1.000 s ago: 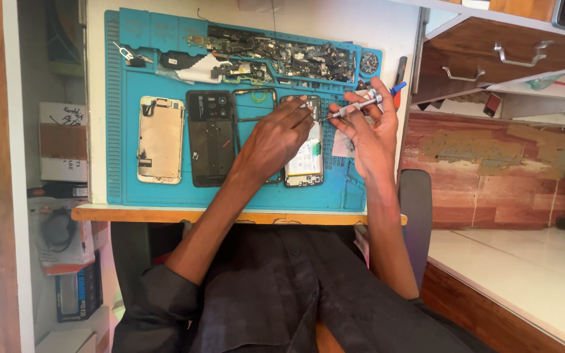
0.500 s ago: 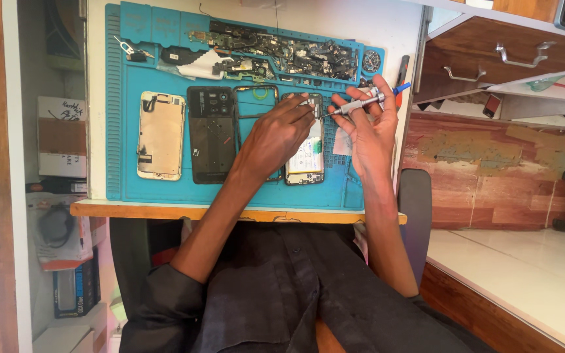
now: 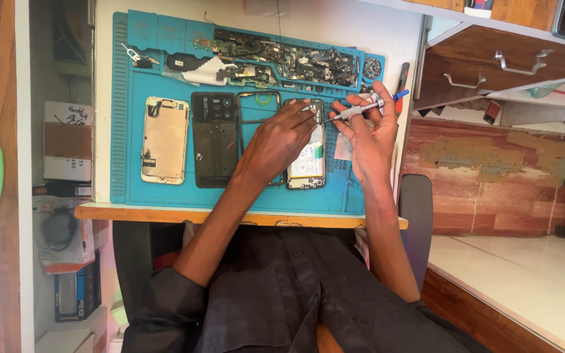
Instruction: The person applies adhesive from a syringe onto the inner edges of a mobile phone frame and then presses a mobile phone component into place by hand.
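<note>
- Head view: the left hand (image 3: 281,140) rests on an opened phone (image 3: 308,160) that lies on a blue work mat (image 3: 230,193), toward the mat's right side. Its fingers (image 3: 303,112) reach to the phone's upper end and press there; they enclose nothing.
- Head view: the right hand (image 3: 371,134) holds a small screwdriver (image 3: 359,109) with a grey shaft and a blue cap. The fingers are closed around the shaft, and the tip points left toward the phone's upper end, close to the left fingertips.
- Head view: left of the opened phone, a thin black phone frame (image 3: 256,108) lies on the mat, then a black rear housing (image 3: 214,139), then a pale phone housing (image 3: 165,139), each lying flat and apart.
- Head view: a tray section along the mat's top edge holds a mass of small circuit boards and parts (image 3: 282,59).
- Head view: the mat covers a white surface (image 3: 387,33) with a wooden front edge.
- Head view: wooden drawers with metal handles (image 3: 521,65) stand to the right.
</note>
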